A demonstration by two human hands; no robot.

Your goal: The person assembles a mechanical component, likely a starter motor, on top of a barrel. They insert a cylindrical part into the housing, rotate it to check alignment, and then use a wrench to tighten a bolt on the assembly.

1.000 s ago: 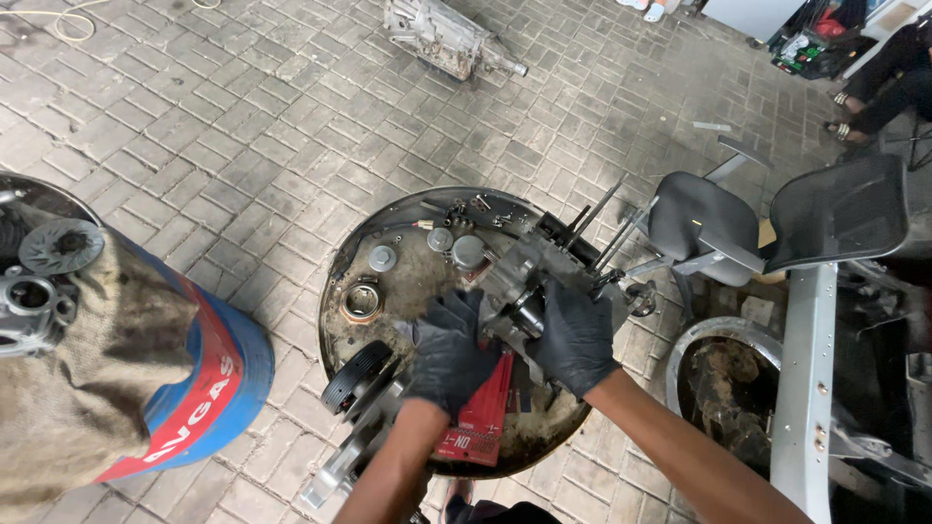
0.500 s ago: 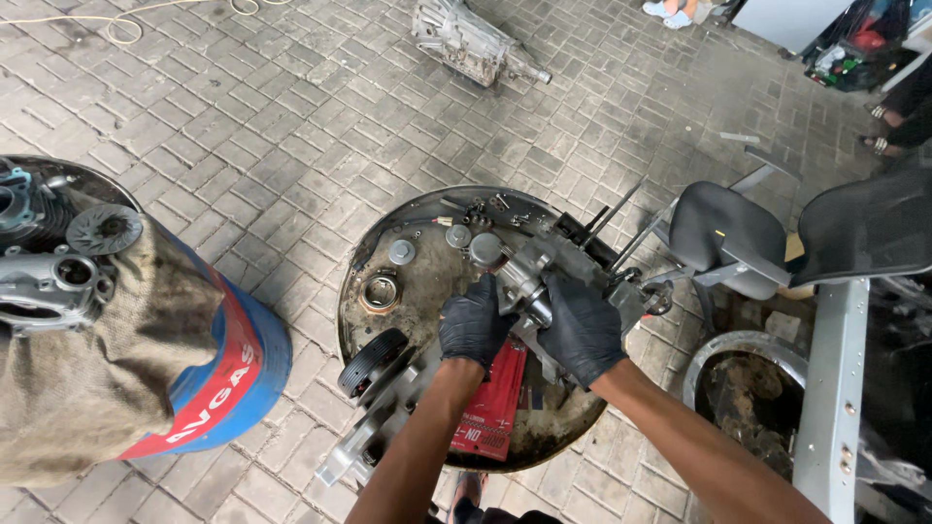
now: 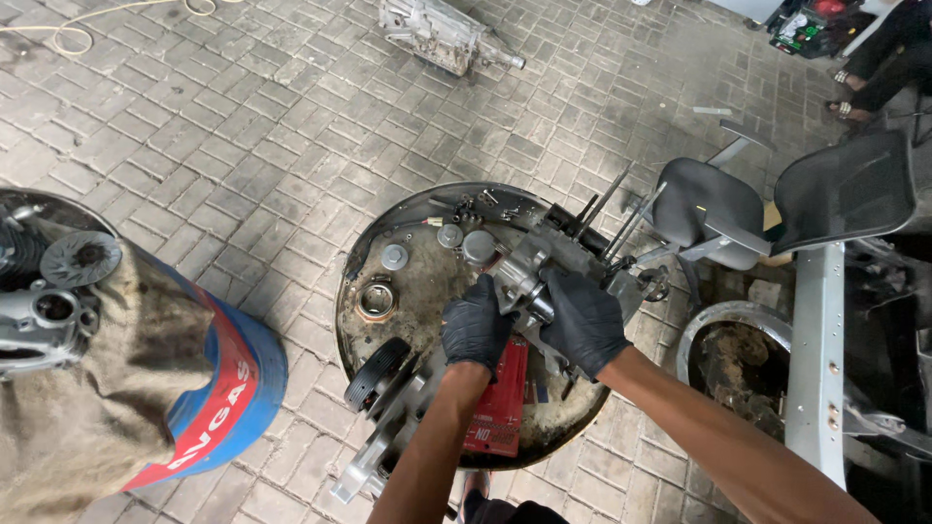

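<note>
Black-gloved left hand (image 3: 476, 325) and right hand (image 3: 582, 320), head view: both grips wrapped tight around a grey metal pump housing (image 3: 522, 277), held over a greasy round drum-top desk (image 3: 408, 218) beside a red box (image 3: 500, 403) and bearing ring (image 3: 376, 301).

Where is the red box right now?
In the head view, the red box lies in the round metal tray near its front edge, just below the left hand and partly hidden by that forearm.
</note>
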